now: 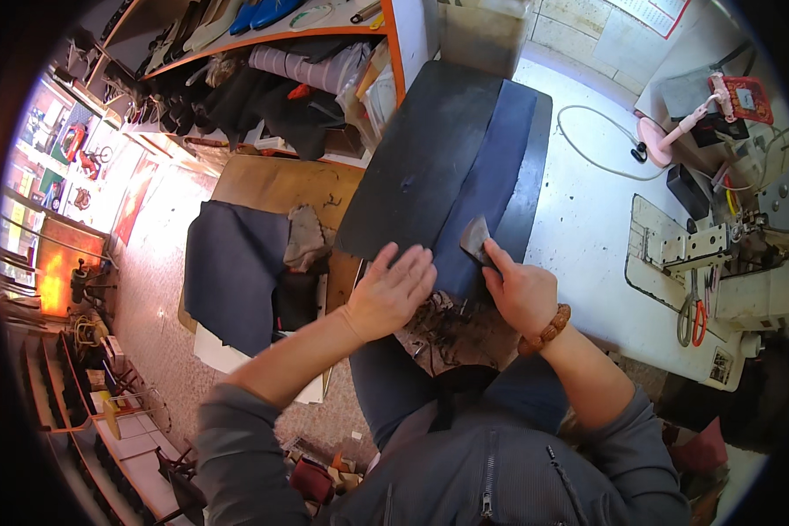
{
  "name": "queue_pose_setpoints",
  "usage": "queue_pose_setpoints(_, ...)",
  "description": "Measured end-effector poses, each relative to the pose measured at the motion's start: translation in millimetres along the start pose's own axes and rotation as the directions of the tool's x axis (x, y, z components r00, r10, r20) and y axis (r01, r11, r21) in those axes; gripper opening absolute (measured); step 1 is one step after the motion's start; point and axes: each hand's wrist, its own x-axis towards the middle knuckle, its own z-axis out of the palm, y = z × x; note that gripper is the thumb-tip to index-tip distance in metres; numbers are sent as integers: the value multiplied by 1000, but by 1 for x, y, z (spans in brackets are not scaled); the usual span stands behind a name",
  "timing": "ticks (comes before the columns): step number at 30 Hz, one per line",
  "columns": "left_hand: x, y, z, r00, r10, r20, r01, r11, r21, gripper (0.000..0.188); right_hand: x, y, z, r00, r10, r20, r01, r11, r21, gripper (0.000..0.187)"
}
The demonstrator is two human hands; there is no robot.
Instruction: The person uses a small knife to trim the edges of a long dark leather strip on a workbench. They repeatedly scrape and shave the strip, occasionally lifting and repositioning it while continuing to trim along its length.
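Observation:
A long strip of dark blue leather (491, 167) lies along a black cutting board (403, 167) in front of me. My right hand (526, 294) grips a flat metal blade, likely a leather paring knife (474, 237), over the near part of the strip. The fingers partly cover its lower end. With its fingers stretched out, my left hand (393, 294) is at the board's near left edge, beside the strip, and holds nothing. Whether it touches the board I cannot tell.
A larger dark blue leather piece (228, 272) and a grey rag (307, 238) lie on a brown board to the left. At right, a white table (587, 228) carries a sewing machine (763, 263), scissors (692, 311) and a pink lamp stand (662, 140). Crowded shelves (298, 35) stand behind.

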Motion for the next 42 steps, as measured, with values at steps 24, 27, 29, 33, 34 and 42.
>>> queue_pose_setpoints(24,35,135,56,208,-673,710,3,-726,-688,30,-28,-30,-11,978,-136,157,131,991,40,34)
queue_pose_setpoints(27,36,131,55,273,-659,701,-14,-731,-682,35,-29,-32,-12,980,-129,153,128,992,18,35)
queue_pose_setpoints(29,37,129,54,286,-672,683,20,-709,-705,38,-29,-33,-12,977,-122,172,117,992,39,40)
queue_pose_setpoints(33,36,128,53,265,-662,701,96,-705,-702,42,-31,-33,-13,975,-120,187,119,993,19,37)
queue_pose_setpoints(34,36,128,53,283,-677,679,104,-682,-724,42,-31,-32,-13,977,-122,174,120,993,21,37)
queue_pose_setpoints(42,34,126,50,310,-649,695,130,-695,-707,46,-25,-23,-6,980,-178,94,172,983,72,40)
